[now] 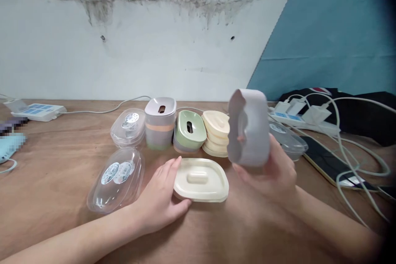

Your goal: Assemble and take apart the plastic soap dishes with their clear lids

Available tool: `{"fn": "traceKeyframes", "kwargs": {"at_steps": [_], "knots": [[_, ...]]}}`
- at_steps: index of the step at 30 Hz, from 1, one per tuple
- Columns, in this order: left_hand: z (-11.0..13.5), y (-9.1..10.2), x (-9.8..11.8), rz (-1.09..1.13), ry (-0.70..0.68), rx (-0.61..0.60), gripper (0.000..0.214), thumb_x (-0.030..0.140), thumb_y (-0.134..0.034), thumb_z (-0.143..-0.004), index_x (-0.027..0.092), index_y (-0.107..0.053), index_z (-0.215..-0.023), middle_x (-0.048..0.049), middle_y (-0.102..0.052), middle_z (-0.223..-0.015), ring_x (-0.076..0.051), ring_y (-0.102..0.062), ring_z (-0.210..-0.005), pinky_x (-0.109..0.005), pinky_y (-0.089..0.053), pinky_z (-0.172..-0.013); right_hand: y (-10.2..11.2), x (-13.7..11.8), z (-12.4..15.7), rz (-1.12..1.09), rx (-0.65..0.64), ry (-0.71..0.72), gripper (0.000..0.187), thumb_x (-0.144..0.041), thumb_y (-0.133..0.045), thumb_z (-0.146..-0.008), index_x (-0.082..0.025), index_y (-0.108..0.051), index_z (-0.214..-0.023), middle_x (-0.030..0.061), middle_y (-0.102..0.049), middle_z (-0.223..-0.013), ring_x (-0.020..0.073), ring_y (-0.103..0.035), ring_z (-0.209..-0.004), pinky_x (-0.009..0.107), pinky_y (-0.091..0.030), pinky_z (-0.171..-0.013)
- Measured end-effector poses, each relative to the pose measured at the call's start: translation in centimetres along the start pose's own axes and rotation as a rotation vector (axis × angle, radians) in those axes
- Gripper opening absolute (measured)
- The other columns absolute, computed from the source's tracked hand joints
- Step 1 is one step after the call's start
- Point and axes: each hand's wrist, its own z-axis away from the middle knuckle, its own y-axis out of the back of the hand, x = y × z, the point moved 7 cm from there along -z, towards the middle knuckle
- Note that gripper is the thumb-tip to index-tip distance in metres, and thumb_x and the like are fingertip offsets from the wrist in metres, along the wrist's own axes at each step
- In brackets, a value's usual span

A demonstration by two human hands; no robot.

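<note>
My right hand (272, 177) grips a pale lilac oval plastic piece (249, 132), held on edge above the wooden table (62, 156) with its hollow side turned left. My left hand (161, 200) rests on the table with its fingers curled against the left edge of a cream oval tray (201, 179) lying flat in front of me. Behind the tray stand a stack of lilac, peach and green pieces (160, 123), a green piece on a short stack (189, 130) and a leaning pile of cream trays (215, 133).
Clear plastic lids with stickers lie at the left (116, 179) and behind (128, 127); another clear lid (287, 140) sits right of my hand. A power strip with chargers (297, 115), white cables, a phone (328, 161) and dark cloth fill the right side. Another power strip (35, 111) lies far left.
</note>
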Motion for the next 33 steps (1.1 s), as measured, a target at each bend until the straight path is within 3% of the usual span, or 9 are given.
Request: {"fn": "traceKeyframes", "kwargs": {"at_steps": [2,6,10,15,19,25,28,33], "knots": [[0.0,0.1,-0.1,0.023,0.011,0.009,0.077,0.03,-0.056,-0.076,0.006,-0.018,-0.139,-0.0218,-0.031,-0.14,-0.03,-0.028,-0.132,-0.048,-0.027,-0.108,1.1,0.0,2.5,0.047,0.013,0.079,0.061,-0.035,-0.066,-0.071,-0.023,-0.046,-0.127,0.0071,-0.063,-0.086,0.0257,-0.062,-0.073,0.038,-0.054,-0.057],[0.2,-0.1,-0.1,0.028,-0.004,0.03,0.077,0.029,-0.056,-0.076,0.01,-0.016,-0.14,-0.0189,-0.032,-0.141,-0.029,-0.028,-0.131,-0.049,-0.027,-0.108,1.3,0.9,4.6,0.015,-0.067,0.06,0.055,-0.03,-0.061,-0.074,-0.023,-0.046,-0.126,0.0064,-0.062,-0.087,0.0242,-0.063,-0.072,0.036,-0.056,-0.057],[0.3,-0.2,-0.3,0.033,-0.04,0.072,0.079,0.027,-0.057,-0.076,0.016,-0.013,-0.141,-0.0162,-0.033,-0.141,-0.03,-0.03,-0.13,-0.05,-0.028,-0.106,0.8,0.9,4.7,-0.044,-0.138,0.056,0.064,-0.025,-0.062,-0.072,-0.02,-0.039,-0.131,0.0089,-0.062,-0.095,0.0262,-0.063,-0.082,0.039,-0.057,-0.065],[0.3,0.0,0.0,0.05,-0.037,0.058,0.078,0.027,-0.057,-0.076,0.016,-0.015,-0.14,-0.0163,-0.034,-0.14,-0.03,-0.03,-0.13,-0.05,-0.029,-0.106,0.2,0.8,5.2,-0.119,-0.284,0.002,0.074,-0.016,-0.061,-0.07,-0.025,-0.031,-0.136,0.0122,-0.061,-0.1,0.0306,-0.06,-0.093,0.039,-0.054,-0.069],[-0.1,0.3,0.1,0.132,0.032,0.015,0.08,0.027,-0.06,-0.073,0.012,-0.018,-0.139,-0.0185,-0.035,-0.139,-0.032,-0.032,-0.129,-0.051,-0.03,-0.105,-0.5,-0.5,4.8,-0.26,-0.405,0.165,0.075,-0.014,-0.058,-0.07,-0.025,-0.028,-0.138,0.0108,-0.061,-0.101,0.0268,-0.06,-0.087,0.04,-0.053,-0.07],[-0.3,0.4,-0.3,0.33,0.132,0.029,0.097,0.027,-0.067,-0.065,0.013,-0.009,-0.141,-0.0172,-0.034,-0.14,-0.032,-0.032,-0.13,-0.049,-0.031,-0.105,-2.6,-1.9,4.5,-0.318,-0.678,0.261,0.059,-0.008,-0.054,-0.073,-0.022,-0.042,-0.129,0.0086,-0.062,-0.112,0.0225,-0.054,-0.096,0.039,-0.05,-0.082],[-0.2,0.3,-0.5,0.35,0.168,0.028,0.099,0.026,-0.068,-0.065,0.011,-0.007,-0.141,-0.0184,-0.032,-0.141,-0.031,-0.031,-0.13,-0.048,-0.03,-0.106,-2.9,-2.0,4.8,-0.332,-0.739,0.245,0.051,-0.007,-0.051,-0.075,-0.021,-0.049,-0.123,0.0078,-0.062,-0.116,0.0225,-0.051,-0.104,0.039,-0.049,-0.085],[-0.1,0.5,0.0,0.338,0.09,0.06,0.084,0.021,-0.064,-0.07,0.017,-0.016,-0.139,-0.0135,-0.026,-0.145,-0.029,-0.025,-0.134,-0.047,-0.025,-0.109,-3.0,-1.5,5.2,-0.397,-0.805,0.176,0.05,-0.008,-0.05,-0.076,-0.021,-0.05,-0.124,0.0086,-0.06,-0.121,0.0222,-0.047,-0.115,0.039,-0.046,-0.092]]}}
